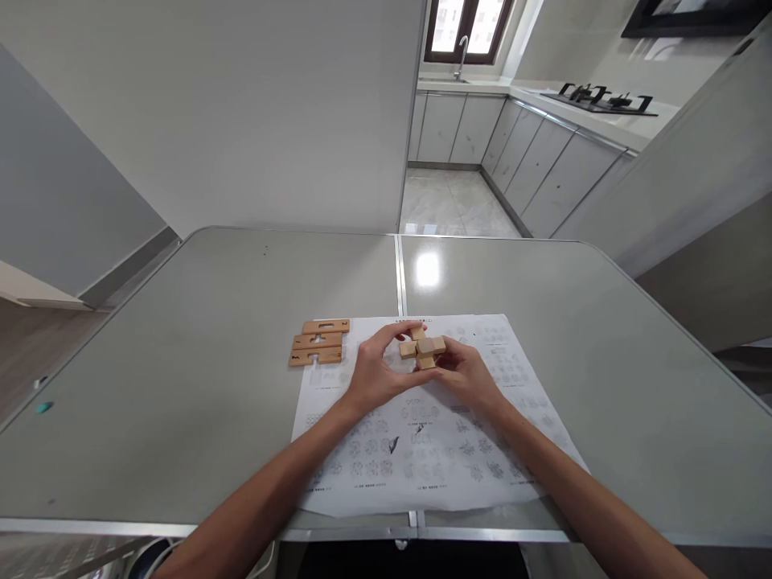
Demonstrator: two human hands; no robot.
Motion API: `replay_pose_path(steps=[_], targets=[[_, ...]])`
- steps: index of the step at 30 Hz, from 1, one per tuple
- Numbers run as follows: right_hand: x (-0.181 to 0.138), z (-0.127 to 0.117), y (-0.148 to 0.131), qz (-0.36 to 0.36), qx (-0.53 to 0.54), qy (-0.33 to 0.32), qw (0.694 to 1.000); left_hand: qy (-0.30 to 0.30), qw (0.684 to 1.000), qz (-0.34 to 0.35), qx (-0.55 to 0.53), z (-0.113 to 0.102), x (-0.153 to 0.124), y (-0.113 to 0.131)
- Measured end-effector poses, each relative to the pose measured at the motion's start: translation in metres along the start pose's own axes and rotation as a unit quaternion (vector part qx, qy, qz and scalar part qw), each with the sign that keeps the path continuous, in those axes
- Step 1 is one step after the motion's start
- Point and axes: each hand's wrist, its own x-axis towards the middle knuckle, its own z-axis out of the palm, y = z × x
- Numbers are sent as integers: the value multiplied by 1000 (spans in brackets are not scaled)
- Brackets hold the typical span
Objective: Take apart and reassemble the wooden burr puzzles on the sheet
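Above a printed sheet (434, 466), both hands hold a cross-shaped wooden burr puzzle (424, 347) made of interlocked light wood pieces. My left hand (379, 366) closes on it from the left, with fingers at its top and the thumb below. From the right, my right hand (464, 368) grips its lower right side; some of those fingertips are hidden behind the wood. To the left of my left hand lie three notched wooden pieces with numbers: one with a slot (326, 326) at the back, a middle piece (317, 341) and a front piece (315, 356).
The sheet, covered in small diagrams, rests on a grey folding table (199, 362) with a metal centre seam. A small teal object (44, 407) is at the table's left edge. Beyond are a white wall, kitchen cabinets (536, 153) and a gas stove (603, 100).
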Motion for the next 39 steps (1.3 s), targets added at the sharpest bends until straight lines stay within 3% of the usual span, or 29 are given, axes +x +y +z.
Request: replay_pose_path(steps=[9,16,21,26,32,39], targets=[[1,0,-2,-11,18,9,1000,7,998,54,20,3,0,-1],[3,-4,-3,-12,22,1,1000,-38,998,54,10,1,-1,-3],[1,-6,-6,-11,-7,12,1000,-60,998,27,7,1,-1,-2],[0,-8,-7,-22,-12,29,999,-44,999,-1,2,3,0,-4],[1,-6,-7,-28,8,17,999,-46,994,-74,-68,2,1,-6],[-2,-1,-4,-61,-48,60,995,-62,975,-164,-138,0,6,-7]])
